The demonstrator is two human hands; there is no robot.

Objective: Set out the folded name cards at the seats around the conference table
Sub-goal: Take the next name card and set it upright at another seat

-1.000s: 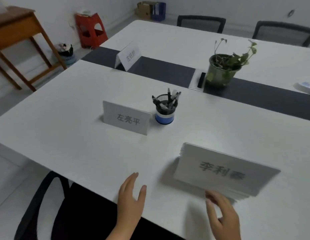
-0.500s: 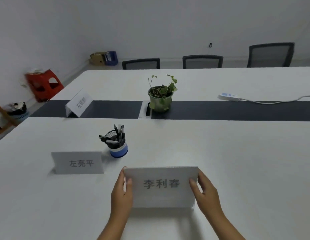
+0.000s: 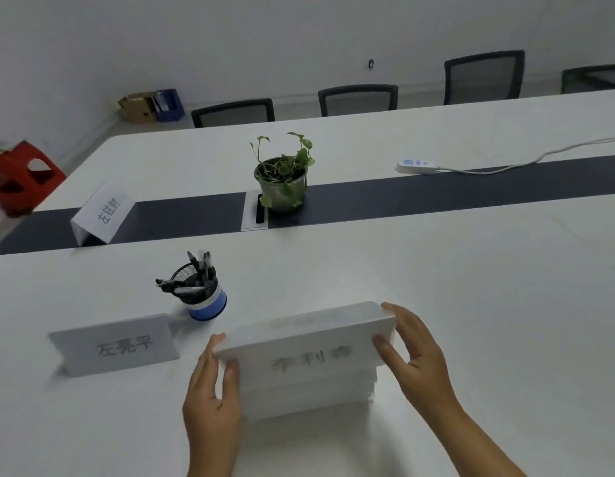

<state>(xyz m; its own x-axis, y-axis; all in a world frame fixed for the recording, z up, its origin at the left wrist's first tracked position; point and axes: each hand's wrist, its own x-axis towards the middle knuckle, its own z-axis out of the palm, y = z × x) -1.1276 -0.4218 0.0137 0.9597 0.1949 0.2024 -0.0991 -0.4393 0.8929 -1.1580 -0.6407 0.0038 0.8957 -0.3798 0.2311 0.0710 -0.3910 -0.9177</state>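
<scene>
A stack of folded white name cards point(image 3: 309, 370) rests on the white conference table point(image 3: 488, 304) just in front of me. My left hand point(image 3: 213, 401) grips its left end and my right hand point(image 3: 416, 356) grips its right end. The topmost card is tilted up off the rest between my fingers, its printed face blurred. One name card point(image 3: 116, 344) stands on the table to the left of the stack. Another name card point(image 3: 103, 213) stands further back at the left, on the dark centre strip.
A mesh pen cup point(image 3: 201, 292) stands just behind the stack on the left. A potted plant point(image 3: 282, 179) and a cable hatch point(image 3: 256, 211) sit on the dark strip; a power strip point(image 3: 416, 165) lies further right. Several black chairs point(image 3: 357, 98) line the far side. A red stool point(image 3: 20, 177) stands at left.
The view has tipped down and closer. Both hands stay on the ends of the stack, and the top card has lifted and tilted off the cards below.
</scene>
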